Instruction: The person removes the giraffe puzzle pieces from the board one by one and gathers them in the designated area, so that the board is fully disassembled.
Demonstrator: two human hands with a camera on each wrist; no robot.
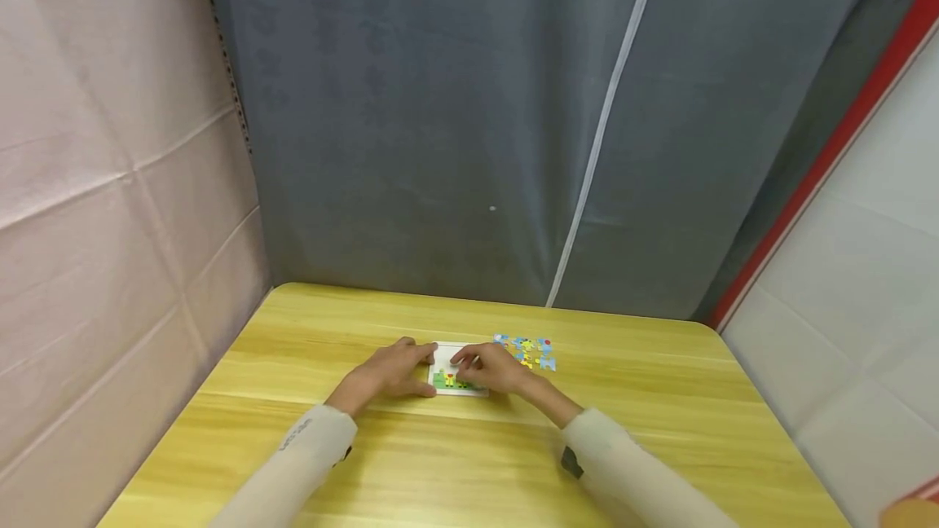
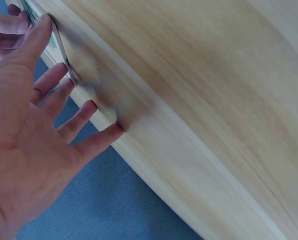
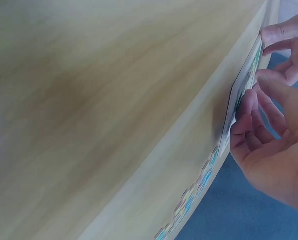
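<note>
A person is sitting at a yellow wooden table (image 1: 308, 430), both hands lying on a small white puzzle board (image 1: 444, 353) near the table's middle. The left hand (image 1: 392, 371) is resting flat with fingers spread straight, steadying the board's left edge. The right hand (image 1: 493, 367) is covering the board's right part, fingers curled over it; whether they are pinching a piece cannot be told. Loose puzzle pieces (image 1: 530, 351) are lying just right of the board.
</note>
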